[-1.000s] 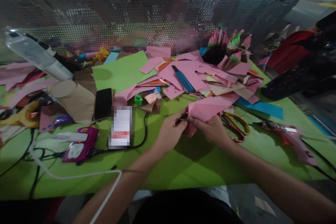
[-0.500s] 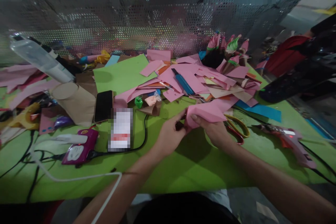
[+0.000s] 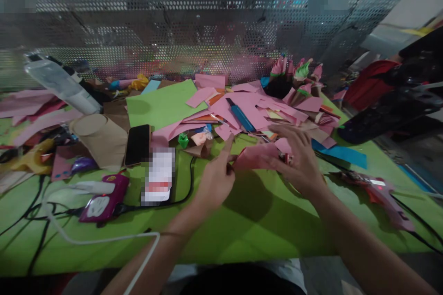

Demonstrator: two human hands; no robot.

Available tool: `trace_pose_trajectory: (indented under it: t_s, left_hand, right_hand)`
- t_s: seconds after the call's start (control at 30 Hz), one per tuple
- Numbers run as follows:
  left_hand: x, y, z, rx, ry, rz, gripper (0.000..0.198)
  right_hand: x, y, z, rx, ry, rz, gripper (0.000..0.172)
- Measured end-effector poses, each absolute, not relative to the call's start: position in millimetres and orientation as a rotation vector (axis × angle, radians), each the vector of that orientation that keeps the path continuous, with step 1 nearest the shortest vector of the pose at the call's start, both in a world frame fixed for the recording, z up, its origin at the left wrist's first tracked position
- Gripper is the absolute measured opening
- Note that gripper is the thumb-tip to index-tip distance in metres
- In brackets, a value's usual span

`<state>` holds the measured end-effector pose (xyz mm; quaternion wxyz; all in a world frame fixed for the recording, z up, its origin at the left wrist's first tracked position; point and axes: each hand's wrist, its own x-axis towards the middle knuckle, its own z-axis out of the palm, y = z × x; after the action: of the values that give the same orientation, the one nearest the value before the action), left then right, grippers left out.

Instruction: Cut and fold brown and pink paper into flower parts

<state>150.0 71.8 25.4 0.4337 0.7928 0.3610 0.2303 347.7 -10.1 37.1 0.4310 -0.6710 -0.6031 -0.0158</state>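
A folded piece of pink paper (image 3: 256, 156) is held a little above the green table. At its left end, my left hand (image 3: 215, 180) pinches it, the index finger pointing up and away. My right hand (image 3: 302, 163) is at the paper's right end, fingers spread and raised, its thumb lying against the paper's near side. Behind my right hand the scissors are mostly hidden. Just beyond the paper lie pink paper scraps (image 3: 226, 131) and a blue utility knife (image 3: 242, 117).
On the right lies a pink glue gun (image 3: 384, 193) with its cord. To the left are a purple power strip (image 3: 104, 200), two phones, a brown paper cone (image 3: 104, 143) and a plastic bottle (image 3: 62, 83). A perforated metal panel (image 3: 207, 18) stands behind the table.
My right hand has spread its fingers and lifted them off the pink paper. The paper has turned and now appears flatter. My left index finger has straightened out.
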Motion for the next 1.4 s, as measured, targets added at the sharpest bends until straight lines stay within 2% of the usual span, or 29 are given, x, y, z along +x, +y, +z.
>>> trace_pose_trajectory:
  t_s: [0.13,0.3,0.43,0.6,0.63,0.9,1.23,1.4]
  left_hand:
    - [149,69,26,2.202,0.822,0.515,0.085]
    - [149,67,25,2.289,0.745,0.487,0.075]
    - [147,71,34,2.119,0.790,0.452,0.061]
    - [142,82,41,1.977,0.884,0.484,0.019]
    - [142,84,40,1.960,0.882,0.503,0.015]
    - [144,91,31,1.654,0.770,0.586,0.015]
    - [143,90,35,1.601,0.786,0.576,0.011]
    - [143,91,31,1.503,0.709,0.579,0.025]
  right_hand:
    - [340,-8,42,-1.666,-1.783,-0.005,0.038]
    - [341,-5,36,-1.666,-1.771,0.235,0.016]
    - [344,-7,34,-1.670,-1.594,0.364,0.025]
    - [349,-10,34,-1.672,-1.357,0.485,0.030]
    - [350,-10,34,-1.664,-1.325,0.498,0.030]
    - [352,-10,33,-1.617,-1.227,0.570,0.025]
    - [350,-11,33,-1.594,-1.206,0.570,0.025]
    - [350,-10,34,-1.567,-1.147,0.587,0.025]
